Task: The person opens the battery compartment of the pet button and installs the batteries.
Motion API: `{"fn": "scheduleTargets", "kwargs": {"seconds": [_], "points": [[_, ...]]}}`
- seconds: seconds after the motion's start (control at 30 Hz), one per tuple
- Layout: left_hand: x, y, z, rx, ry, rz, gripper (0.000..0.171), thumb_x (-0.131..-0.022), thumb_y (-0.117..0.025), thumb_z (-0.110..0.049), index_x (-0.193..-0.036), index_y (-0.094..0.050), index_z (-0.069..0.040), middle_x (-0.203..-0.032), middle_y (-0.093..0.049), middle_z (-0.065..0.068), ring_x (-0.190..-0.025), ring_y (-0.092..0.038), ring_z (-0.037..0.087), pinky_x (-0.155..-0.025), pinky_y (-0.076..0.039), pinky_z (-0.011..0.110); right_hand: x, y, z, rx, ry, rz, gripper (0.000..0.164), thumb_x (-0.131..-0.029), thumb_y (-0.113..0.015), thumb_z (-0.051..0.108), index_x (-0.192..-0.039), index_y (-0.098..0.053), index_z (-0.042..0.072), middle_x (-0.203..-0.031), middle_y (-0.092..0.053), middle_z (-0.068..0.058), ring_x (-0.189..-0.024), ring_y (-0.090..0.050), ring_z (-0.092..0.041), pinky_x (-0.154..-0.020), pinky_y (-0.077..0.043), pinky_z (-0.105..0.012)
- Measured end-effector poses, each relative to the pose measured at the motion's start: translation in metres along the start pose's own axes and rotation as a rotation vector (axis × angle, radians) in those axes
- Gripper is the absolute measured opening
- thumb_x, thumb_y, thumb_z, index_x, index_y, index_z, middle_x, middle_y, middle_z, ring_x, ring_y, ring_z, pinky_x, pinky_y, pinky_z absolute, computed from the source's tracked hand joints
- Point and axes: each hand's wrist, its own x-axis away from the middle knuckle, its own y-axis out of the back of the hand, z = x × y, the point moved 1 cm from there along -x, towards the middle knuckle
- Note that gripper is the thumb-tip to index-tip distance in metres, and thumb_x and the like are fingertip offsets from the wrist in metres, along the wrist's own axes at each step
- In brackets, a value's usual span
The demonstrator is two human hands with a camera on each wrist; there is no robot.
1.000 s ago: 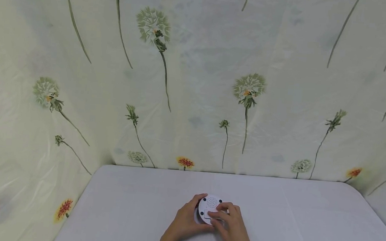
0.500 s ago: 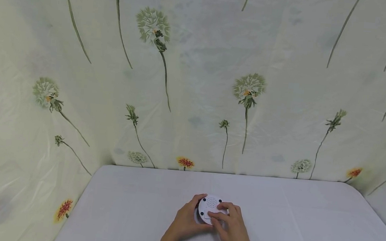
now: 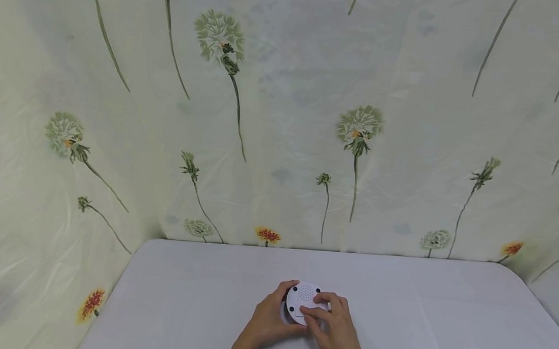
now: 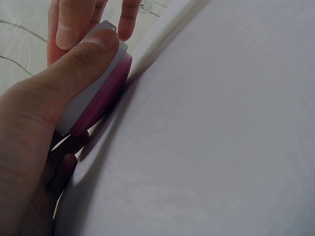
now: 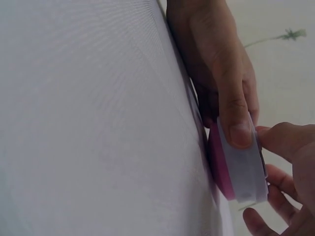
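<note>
A round white device (image 3: pixel 299 302) with a grid of small holes and dark round feet on its face stands tilted at the table's middle. Its other side is magenta, as both wrist views show. My left hand (image 3: pixel 268 316) grips it by the rim, with the thumb (image 4: pixel 83 59) along the white edge. My right hand (image 3: pixel 338 332) has bent fingers and thumb against the face, at a small rectangular panel (image 3: pixel 300 313) that they mostly cover. In the right wrist view the right thumb (image 5: pixel 283 137) touches the face's edge; whether thumb and fingers pinch the panel or only press it is hidden.
A white cloth covers the table (image 3: pixel 191 299), which has rounded far corners. Behind and to the left hangs a pale curtain (image 3: pixel 284 114) printed with dandelions, right against the table's far edge.
The rectangular panel under my right fingers stood out more a second ago and now looks flatter against the face. Both hands stay nearly in place; the head view shifts slightly.
</note>
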Motion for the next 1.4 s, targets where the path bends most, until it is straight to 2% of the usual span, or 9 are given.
{"fn": "scheduleTargets", "kwargs": {"seconds": [0.27, 0.7, 1.0, 1.23, 1.33, 1.4], "points": [[0.000, 0.001, 0.000, 0.014, 0.016, 0.005, 0.092, -0.062, -0.079, -0.059, -0.139, -0.035, -0.037, -0.130, -0.058, -0.003, -0.113, -0.057, 0.017, -0.091, -0.049, 0.040, 0.000, -0.002, -0.001, 0.002, 0.032, -0.027, 0.027, -0.067, -0.083, 0.010, -0.088, -0.077, 0.027, -0.104, -0.056, 0.002, -0.103, -0.043, -0.015, -0.083, -0.041, -0.034], [-0.002, 0.005, 0.002, 0.009, 0.025, 0.003, 0.092, -0.062, -0.080, -0.057, -0.139, -0.035, -0.036, -0.133, -0.056, -0.002, -0.117, -0.056, 0.018, -0.095, -0.047, 0.043, -0.004, -0.006, -0.004, -0.066, 0.076, -0.048, 0.025, -0.068, -0.082, 0.010, -0.089, -0.077, 0.024, -0.105, -0.056, 0.000, -0.102, -0.043, -0.018, -0.089, -0.034, -0.022], [0.001, 0.000, 0.003, 0.006, 0.030, 0.003, 0.091, -0.062, -0.079, -0.058, -0.138, -0.035, -0.036, -0.135, -0.054, -0.004, -0.117, -0.056, 0.017, -0.095, -0.048, 0.043, -0.002, -0.003, -0.005, -0.010, 0.095, -0.017, 0.025, -0.068, -0.083, 0.014, -0.089, -0.077, 0.026, -0.104, -0.057, -0.001, -0.101, -0.044, -0.018, -0.084, -0.040, -0.033], [0.003, -0.001, 0.000, 0.035, 0.031, -0.002, 0.094, -0.058, -0.074, -0.070, -0.138, -0.035, -0.039, -0.133, -0.055, -0.009, -0.115, -0.056, 0.015, -0.093, -0.047, 0.041, 0.002, 0.003, -0.013, -0.043, 0.098, 0.062, 0.030, -0.074, -0.079, 0.012, -0.098, -0.075, 0.030, -0.110, -0.055, 0.003, -0.108, -0.042, -0.014, -0.092, -0.034, -0.022], [0.003, -0.001, -0.001, 0.041, 0.058, 0.003, 0.095, -0.056, -0.072, -0.073, -0.137, -0.034, -0.042, -0.133, -0.054, -0.011, -0.115, -0.055, 0.015, -0.093, -0.047, 0.041, 0.002, 0.005, -0.017, -0.069, 0.135, 0.088, 0.033, -0.076, -0.076, 0.012, -0.106, -0.072, 0.028, -0.113, -0.055, 0.002, -0.111, -0.041, -0.016, -0.093, -0.034, -0.024], [0.002, -0.001, -0.002, 0.044, 0.064, 0.006, 0.094, -0.056, -0.072, -0.074, -0.137, -0.034, -0.043, -0.133, -0.054, -0.011, -0.116, -0.055, 0.015, -0.093, -0.047, 0.042, 0.002, 0.007, -0.020, -0.075, 0.148, 0.116, 0.039, -0.079, -0.075, 0.018, -0.117, -0.067, 0.026, -0.118, -0.052, 0.001, -0.113, -0.039, -0.015, -0.092, -0.036, -0.026]]}}
